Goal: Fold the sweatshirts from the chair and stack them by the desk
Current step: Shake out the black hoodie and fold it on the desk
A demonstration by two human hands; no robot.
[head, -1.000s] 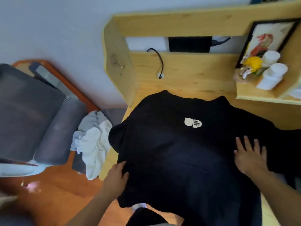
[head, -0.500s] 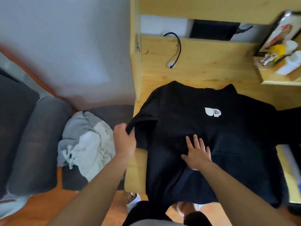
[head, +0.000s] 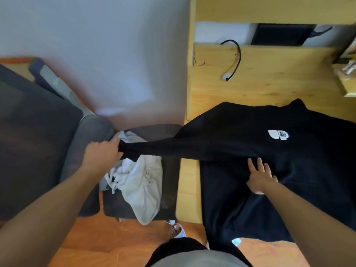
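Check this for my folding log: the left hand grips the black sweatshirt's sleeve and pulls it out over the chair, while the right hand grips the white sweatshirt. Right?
Not quite. In the head view the right hand presses flat on the black sweatshirt on the desk, not the white sweatshirt, which lies untouched on the chair. The left hand does grip the sleeve.

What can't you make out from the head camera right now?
- Right sleeve of the black sweatshirt: cut off by the right edge.
- Its hem: hangs over the desk front, behind the right forearm.
- Logo patch text: too small.
- How many garments are in the white pile on the chair: bunched, partly under the sleeve that the left hand grips.
- Shelf items at right: blurred, cropped.
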